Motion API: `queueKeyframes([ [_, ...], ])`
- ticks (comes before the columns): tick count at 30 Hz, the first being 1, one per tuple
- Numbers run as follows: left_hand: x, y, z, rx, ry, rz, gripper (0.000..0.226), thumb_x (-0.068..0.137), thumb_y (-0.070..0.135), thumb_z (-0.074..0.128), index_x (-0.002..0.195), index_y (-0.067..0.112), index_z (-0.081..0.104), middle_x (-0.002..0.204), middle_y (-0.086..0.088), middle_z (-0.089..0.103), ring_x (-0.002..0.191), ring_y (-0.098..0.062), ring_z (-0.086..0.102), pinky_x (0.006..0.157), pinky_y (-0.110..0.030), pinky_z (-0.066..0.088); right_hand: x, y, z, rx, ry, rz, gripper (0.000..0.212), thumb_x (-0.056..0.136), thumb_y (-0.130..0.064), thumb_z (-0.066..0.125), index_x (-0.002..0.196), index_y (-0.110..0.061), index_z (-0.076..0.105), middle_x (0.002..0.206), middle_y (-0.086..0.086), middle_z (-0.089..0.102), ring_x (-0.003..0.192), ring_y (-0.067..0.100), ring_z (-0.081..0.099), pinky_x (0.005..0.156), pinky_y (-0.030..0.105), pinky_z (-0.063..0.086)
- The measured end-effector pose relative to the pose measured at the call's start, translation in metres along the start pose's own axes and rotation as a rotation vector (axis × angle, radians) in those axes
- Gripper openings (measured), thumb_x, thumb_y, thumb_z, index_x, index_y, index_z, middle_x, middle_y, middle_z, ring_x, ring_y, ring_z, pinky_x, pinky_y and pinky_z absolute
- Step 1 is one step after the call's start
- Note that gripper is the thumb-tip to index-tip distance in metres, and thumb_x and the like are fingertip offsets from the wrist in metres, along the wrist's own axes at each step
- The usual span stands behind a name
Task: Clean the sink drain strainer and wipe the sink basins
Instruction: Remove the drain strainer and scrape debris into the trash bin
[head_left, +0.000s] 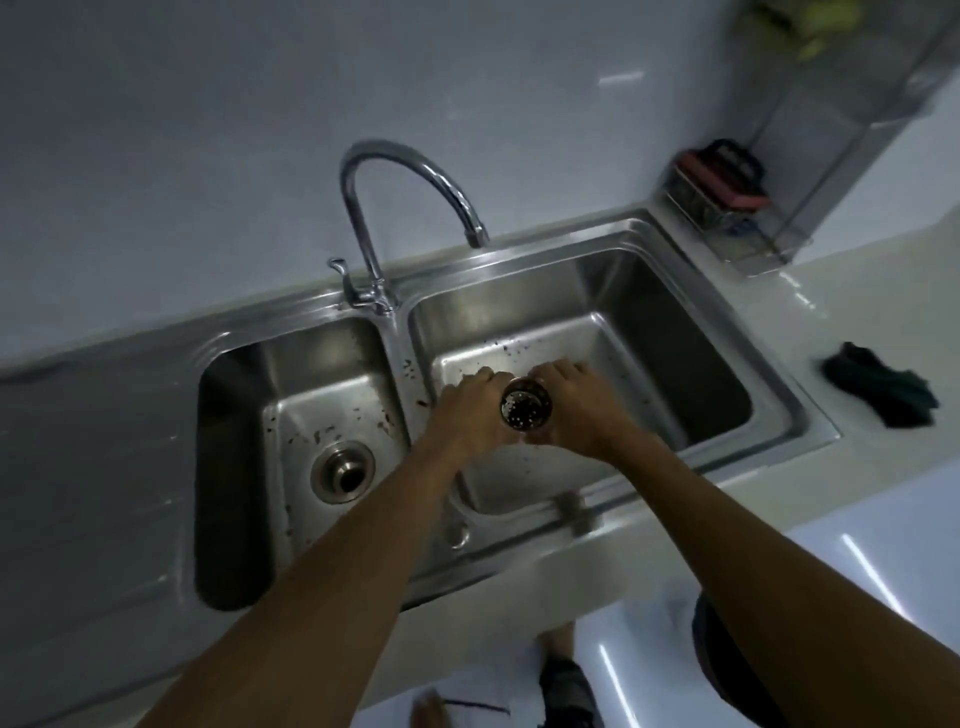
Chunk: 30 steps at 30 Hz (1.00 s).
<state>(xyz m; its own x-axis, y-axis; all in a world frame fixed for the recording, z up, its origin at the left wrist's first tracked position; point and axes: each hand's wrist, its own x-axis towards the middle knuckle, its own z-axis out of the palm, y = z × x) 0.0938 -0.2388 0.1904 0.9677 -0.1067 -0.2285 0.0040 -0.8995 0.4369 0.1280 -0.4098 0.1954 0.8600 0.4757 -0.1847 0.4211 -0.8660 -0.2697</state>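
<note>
Over the right basin (639, 312) of a steel double sink, seen from the head camera, both hands meet around the drain strainer (524, 410). It is a short metal cup, held above the basin floor and clear of it, between the two palms. Its open mouth tips up and toward the camera, so its axis runs steeply upward, leaning toward the person; the perforated bottom shows inside, dotted with dark and pale bits. The left hand (467, 415) curls against the strainer's left side, fingers closed round the wall. The right hand (576, 410) wraps the right side in the same way, fingers bent over the far rim. Both grips look firm, with neither hand spread open.

Dark specks lie scattered over the floor of the right basin and across the left basin (244, 415), where an open drain hole (343, 471) sits with no strainer in it. The curved tap (410, 171) rises behind the divider, its spout over the right basin's back edge. A dark cloth (883, 387) lies crumpled on the pale counter (857, 312), right of the sink and well apart from the hands. No writing or brand can be read anywhere
</note>
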Motion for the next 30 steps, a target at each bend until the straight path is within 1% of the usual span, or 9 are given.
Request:
queueKeyframes([
  [3, 0.034, 0.026, 0.045, -0.015, -0.05, -0.002, 0.077, 0.076, 0.049, 0.086, 0.143, 0.03, 0.053, 0.134, 0.001, 0.059, 0.123, -0.023, 0.057, 0.103, -0.041, 0.046, 0.001, 0.053, 0.015, -0.024, -0.09, 0.044, 0.09, 0.069, -0.056, 0.085, 0.141, -0.02, 0.045, 0.14, 0.005, 0.052, 0.127, 0.027, 0.048, 0.108, 0.046, 0.043],
  [6, 0.074, 0.042, 0.09, -0.046, -0.088, -0.026, 0.074, 0.075, 0.053, 0.086, 0.141, 0.033, 0.057, 0.14, 0.003, 0.061, 0.125, -0.022, 0.06, 0.104, -0.043, 0.049, 0.016, 0.103, 0.038, -0.036, -0.179, 0.072, 0.093, 0.071, -0.055, 0.084, 0.144, -0.017, 0.041, 0.142, 0.008, 0.05, 0.13, 0.03, 0.047, 0.11, 0.047, 0.041],
  [12, 0.137, 0.049, 0.158, -0.109, -0.138, -0.163, 0.055, 0.087, 0.041, 0.077, 0.136, 0.023, 0.061, 0.138, -0.004, 0.062, 0.124, -0.028, 0.06, 0.095, -0.042, 0.053, 0.067, 0.165, 0.075, -0.103, -0.348, 0.065, 0.081, 0.08, -0.053, 0.075, 0.141, -0.013, 0.041, 0.14, 0.013, 0.048, 0.128, 0.036, 0.046, 0.107, 0.05, 0.041],
  [18, 0.166, 0.051, 0.185, -0.102, -0.146, -0.207, 0.064, 0.082, 0.047, 0.08, 0.135, 0.016, 0.06, 0.134, -0.011, 0.061, 0.121, -0.032, 0.059, 0.09, -0.045, 0.055, 0.097, 0.189, 0.091, -0.193, -0.426, 0.027, 0.078, 0.078, -0.048, 0.079, 0.137, -0.014, 0.04, 0.137, 0.015, 0.049, 0.124, 0.038, 0.047, 0.104, 0.051, 0.044],
  [21, 0.166, 0.051, 0.192, -0.114, -0.157, -0.222, 0.076, 0.076, 0.048, 0.086, 0.137, 0.014, 0.055, 0.135, -0.011, 0.06, 0.12, -0.032, 0.06, 0.093, -0.047, 0.054, 0.101, 0.194, 0.092, -0.201, -0.47, 0.022, 0.089, 0.071, -0.056, 0.083, 0.137, -0.016, 0.039, 0.139, 0.013, 0.048, 0.127, 0.037, 0.047, 0.105, 0.051, 0.042],
  [23, 0.166, 0.045, 0.191, -0.137, -0.179, -0.223, 0.086, 0.07, 0.046, 0.091, 0.139, 0.013, 0.052, 0.139, -0.011, 0.057, 0.124, -0.031, 0.058, 0.095, -0.046, 0.053, 0.109, 0.194, 0.088, -0.198, -0.496, 0.003, 0.107, 0.062, -0.065, 0.085, 0.144, -0.018, 0.034, 0.146, 0.013, 0.042, 0.134, 0.037, 0.041, 0.111, 0.053, 0.038],
  [25, 0.164, 0.034, 0.184, -0.126, -0.186, -0.23, 0.095, 0.07, 0.045, 0.09, 0.147, 0.012, 0.045, 0.147, -0.012, 0.049, 0.131, -0.032, 0.052, 0.099, -0.045, 0.051, 0.12, 0.188, 0.083, -0.159, -0.513, -0.028, 0.119, 0.059, -0.069, 0.084, 0.151, -0.02, 0.026, 0.155, 0.013, 0.032, 0.143, 0.038, 0.03, 0.117, 0.056, 0.031],
  [28, 0.158, 0.009, 0.171, -0.015, -0.174, -0.277, 0.105, 0.073, 0.053, 0.085, 0.156, 0.016, 0.033, 0.149, -0.011, 0.041, 0.131, -0.034, 0.046, 0.102, -0.047, 0.047, 0.136, 0.171, 0.085, -0.158, -0.518, -0.069, 0.111, 0.067, -0.073, 0.076, 0.154, -0.024, 0.027, 0.162, 0.015, 0.021, 0.149, 0.041, 0.017, 0.121, 0.057, 0.022],
  [30, 0.154, -0.01, 0.165, 0.071, -0.175, -0.308, 0.107, 0.069, 0.049, 0.09, 0.154, 0.02, 0.031, 0.143, -0.009, 0.041, 0.127, -0.032, 0.046, 0.099, -0.044, 0.046, 0.141, 0.157, 0.095, -0.268, -0.527, -0.102, 0.091, 0.079, -0.075, 0.064, 0.151, -0.026, 0.039, 0.168, 0.02, 0.002, 0.153, 0.047, -0.001, 0.123, 0.061, 0.011],
])
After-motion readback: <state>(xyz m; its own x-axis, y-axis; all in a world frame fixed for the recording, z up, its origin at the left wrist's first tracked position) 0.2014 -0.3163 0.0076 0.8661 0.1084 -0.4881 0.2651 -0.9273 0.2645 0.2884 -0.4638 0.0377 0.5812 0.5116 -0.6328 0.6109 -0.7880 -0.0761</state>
